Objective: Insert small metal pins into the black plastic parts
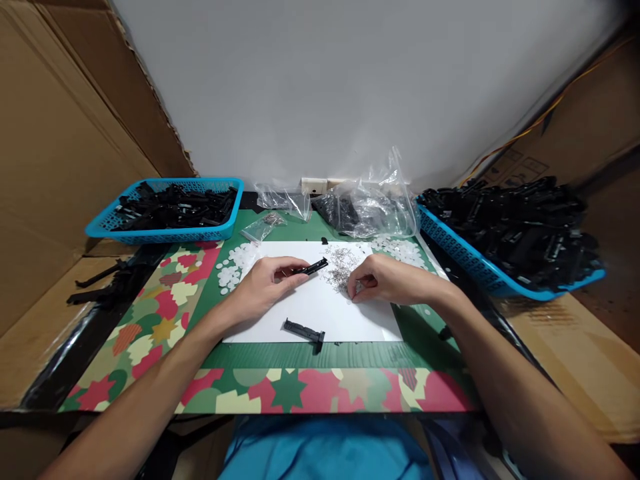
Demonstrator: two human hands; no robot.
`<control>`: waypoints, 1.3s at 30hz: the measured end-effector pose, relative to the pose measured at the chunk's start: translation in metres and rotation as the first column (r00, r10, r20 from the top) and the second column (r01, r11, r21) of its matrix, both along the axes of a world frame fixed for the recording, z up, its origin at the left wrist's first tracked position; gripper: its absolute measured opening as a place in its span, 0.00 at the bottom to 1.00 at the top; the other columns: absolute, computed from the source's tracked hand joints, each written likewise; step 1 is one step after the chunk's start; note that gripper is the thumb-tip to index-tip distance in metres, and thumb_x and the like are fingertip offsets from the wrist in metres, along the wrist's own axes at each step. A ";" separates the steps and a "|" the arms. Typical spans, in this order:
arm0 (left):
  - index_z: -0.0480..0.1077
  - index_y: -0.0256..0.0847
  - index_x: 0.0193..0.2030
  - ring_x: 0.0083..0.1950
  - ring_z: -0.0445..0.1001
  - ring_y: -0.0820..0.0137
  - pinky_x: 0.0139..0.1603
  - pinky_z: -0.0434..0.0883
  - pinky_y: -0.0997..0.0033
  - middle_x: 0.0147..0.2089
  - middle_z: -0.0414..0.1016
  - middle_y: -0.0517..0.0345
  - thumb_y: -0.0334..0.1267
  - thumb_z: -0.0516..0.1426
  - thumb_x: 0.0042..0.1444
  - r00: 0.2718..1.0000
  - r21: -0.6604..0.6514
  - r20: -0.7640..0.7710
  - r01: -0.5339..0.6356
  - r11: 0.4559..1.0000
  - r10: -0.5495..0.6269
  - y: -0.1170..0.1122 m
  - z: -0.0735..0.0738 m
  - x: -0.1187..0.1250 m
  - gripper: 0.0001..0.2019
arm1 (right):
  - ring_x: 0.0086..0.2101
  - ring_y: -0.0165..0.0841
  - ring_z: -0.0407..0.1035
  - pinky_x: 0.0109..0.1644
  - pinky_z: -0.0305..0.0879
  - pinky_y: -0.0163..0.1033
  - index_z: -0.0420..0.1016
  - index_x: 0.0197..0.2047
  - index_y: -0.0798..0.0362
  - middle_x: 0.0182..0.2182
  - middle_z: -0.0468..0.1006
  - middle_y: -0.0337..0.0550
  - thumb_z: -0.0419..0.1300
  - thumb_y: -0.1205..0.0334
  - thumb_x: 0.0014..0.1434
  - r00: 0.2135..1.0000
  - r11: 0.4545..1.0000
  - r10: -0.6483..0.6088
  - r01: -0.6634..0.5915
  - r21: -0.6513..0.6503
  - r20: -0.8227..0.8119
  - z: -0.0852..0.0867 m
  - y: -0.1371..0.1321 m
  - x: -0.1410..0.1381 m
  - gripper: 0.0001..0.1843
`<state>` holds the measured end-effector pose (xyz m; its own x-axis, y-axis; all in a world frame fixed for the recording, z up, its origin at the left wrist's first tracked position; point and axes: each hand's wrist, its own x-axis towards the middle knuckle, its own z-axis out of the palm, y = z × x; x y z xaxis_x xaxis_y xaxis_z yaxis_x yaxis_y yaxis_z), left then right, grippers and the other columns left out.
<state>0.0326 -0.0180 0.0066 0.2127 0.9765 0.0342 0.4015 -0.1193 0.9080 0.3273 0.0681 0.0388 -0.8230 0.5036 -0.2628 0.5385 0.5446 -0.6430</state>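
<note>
A blue basket (160,235) of black plastic parts stands at the far left of the tabletop, against cardboard walls. In front of it, loose black parts (107,283) lie beside a leaf-patterned mat (165,313). Small white discs (233,267) are scattered on the mat near a little clear bag (260,227).

A white sheet (320,313) lies in the middle of the mat. On it rests the left hand (265,283), its fingers closed around a slim black part (313,268) that is long and narrow and points up and to the right. A second black part (304,330) lies free on the sheet, nearer the person.

Just right of the held part is a pile of tiny metal pieces (343,267). The right hand (383,280) touches its edge with the fingertips pinched narrowly together; whether they hold a piece is too small to tell. Behind lie crumpled clear bags (370,200), then a heaped second basket (465,260) at the far right.
</note>
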 end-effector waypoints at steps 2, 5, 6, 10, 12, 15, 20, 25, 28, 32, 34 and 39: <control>0.83 0.42 0.58 0.58 0.82 0.54 0.58 0.78 0.59 0.59 0.84 0.47 0.57 0.64 0.66 1.000 -0.007 0.000 0.005 1.000 -0.005 0.001 -0.002 -0.001 0.23 | 0.26 0.28 0.58 0.32 0.51 0.37 0.86 0.37 0.54 0.25 0.69 0.36 0.68 0.61 0.64 1.000 1.000 0.015 -0.016 0.011 0.008 0.002 -0.002 0.000 0.07; 0.83 0.41 0.57 0.58 0.81 0.54 0.57 0.77 0.59 0.59 0.84 0.46 0.58 0.64 0.65 1.000 -0.014 0.008 0.009 1.000 -0.008 0.001 -0.002 -0.001 0.24 | 0.25 0.27 0.56 0.31 0.51 0.36 0.85 0.37 0.54 0.24 0.66 0.34 0.67 0.61 0.65 0.999 0.999 0.034 -0.034 0.010 -0.017 0.007 -0.004 0.000 0.07; 0.83 0.41 0.57 0.58 0.81 0.54 0.57 0.77 0.59 0.59 0.84 0.45 0.57 0.64 0.65 1.000 -0.012 0.013 0.013 1.000 -0.012 0.000 -0.001 -0.001 0.24 | 0.25 0.27 0.56 0.31 0.51 0.36 0.84 0.37 0.54 0.23 0.67 0.34 0.67 0.61 0.65 0.998 1.000 0.026 -0.026 0.006 -0.049 0.008 -0.005 0.000 0.06; 0.81 0.41 0.59 0.50 0.80 0.61 0.51 0.75 0.64 0.53 0.84 0.48 0.55 0.63 0.67 0.998 -0.006 0.061 0.025 1.000 -0.025 -0.001 0.001 0.001 0.22 | 0.30 0.30 0.67 0.34 0.59 0.36 0.84 0.41 0.53 0.32 0.79 0.41 0.67 0.57 0.67 0.952 0.997 -0.075 0.063 -0.048 -0.296 0.007 -0.007 -0.004 0.09; 0.79 0.40 0.59 0.42 0.77 0.66 0.44 0.73 0.68 0.44 0.82 0.52 0.53 0.61 0.70 0.995 -0.007 0.090 0.036 0.999 -0.035 -0.001 0.001 0.002 0.21 | 0.32 0.32 0.71 0.35 0.63 0.37 0.85 0.42 0.54 0.35 0.82 0.45 0.68 0.55 0.68 0.901 0.990 -0.130 0.098 -0.099 -0.414 0.003 -0.010 -0.009 0.11; 0.79 0.39 0.54 0.35 0.70 0.70 0.37 0.67 0.71 0.36 0.76 0.57 0.51 0.58 0.72 0.994 0.019 0.096 0.045 0.999 -0.047 -0.001 0.002 0.002 0.18 | 0.29 0.30 0.68 0.32 0.62 0.37 0.85 0.41 0.55 0.33 0.80 0.44 0.71 0.52 0.67 0.815 0.974 -0.216 0.140 -0.178 -0.538 -0.006 -0.016 -0.021 0.13; 0.78 0.38 0.45 0.33 0.62 0.72 0.35 0.61 0.71 0.36 0.71 0.58 0.53 0.56 0.73 0.976 -0.005 0.195 0.102 0.995 -0.099 -0.004 0.005 0.006 0.19 | 0.26 0.27 0.63 0.28 0.57 0.36 0.88 0.40 0.54 0.32 0.78 0.42 0.74 0.53 0.64 0.694 0.943 -0.322 0.171 -0.287 -0.644 -0.017 -0.027 -0.040 0.12; 0.76 0.39 0.43 0.35 0.62 0.72 0.38 0.63 0.72 0.37 0.68 0.58 0.56 0.57 0.72 0.937 -0.073 0.316 0.181 0.981 -0.150 -0.010 0.010 0.012 0.20 | 0.26 0.26 0.61 0.28 0.54 0.36 0.89 0.39 0.54 0.30 0.76 0.41 0.73 0.53 0.65 0.663 0.948 -0.316 0.197 -0.249 -0.679 -0.018 -0.032 -0.047 0.11; 0.75 0.39 0.43 0.36 0.64 0.72 0.39 0.65 0.72 0.40 0.69 0.57 0.57 0.59 0.70 0.922 -0.085 0.355 0.195 0.977 -0.153 -0.011 0.011 0.014 0.20 | 0.26 0.27 0.62 0.27 0.54 0.37 0.90 0.39 0.53 0.29 0.74 0.41 0.73 0.54 0.65 0.634 0.952 -0.299 0.245 -0.182 -0.713 -0.019 -0.033 -0.049 0.11; 0.73 0.39 0.42 0.35 0.64 0.73 0.38 0.65 0.72 0.39 0.68 0.58 0.56 0.61 0.69 0.909 -0.081 0.388 0.201 0.976 -0.155 -0.010 0.011 0.016 0.19 | 0.26 0.28 0.61 0.27 0.52 0.37 0.90 0.40 0.51 0.28 0.74 0.40 0.73 0.56 0.65 0.613 0.948 -0.263 0.307 -0.082 -0.745 -0.021 -0.037 -0.052 0.08; 0.72 0.40 0.42 0.34 0.63 0.73 0.37 0.64 0.73 0.37 0.66 0.60 0.56 0.61 0.70 0.904 -0.092 0.401 0.202 0.975 -0.149 -0.010 0.009 0.016 0.19 | 0.26 0.28 0.60 0.26 0.51 0.37 0.90 0.41 0.49 0.28 0.73 0.40 0.72 0.57 0.65 0.595 0.938 -0.253 0.344 -0.042 -0.763 -0.023 -0.040 -0.054 0.07; 0.69 0.41 0.41 0.32 0.62 0.73 0.33 0.60 0.74 0.33 0.62 0.63 0.57 0.61 0.69 0.911 -0.109 0.396 0.170 0.979 -0.114 -0.011 0.006 0.019 0.20 | 0.26 0.28 0.60 0.26 0.52 0.37 0.91 0.43 0.47 0.30 0.73 0.41 0.72 0.57 0.65 0.589 0.904 -0.223 0.423 0.061 -0.777 -0.024 -0.046 -0.058 0.06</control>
<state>0.0512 -0.0292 0.0121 0.3467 0.9379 0.0091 0.0050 -0.0116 0.9999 0.2688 0.0224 0.0144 -0.4527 0.7348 0.5051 0.1052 0.6065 -0.7881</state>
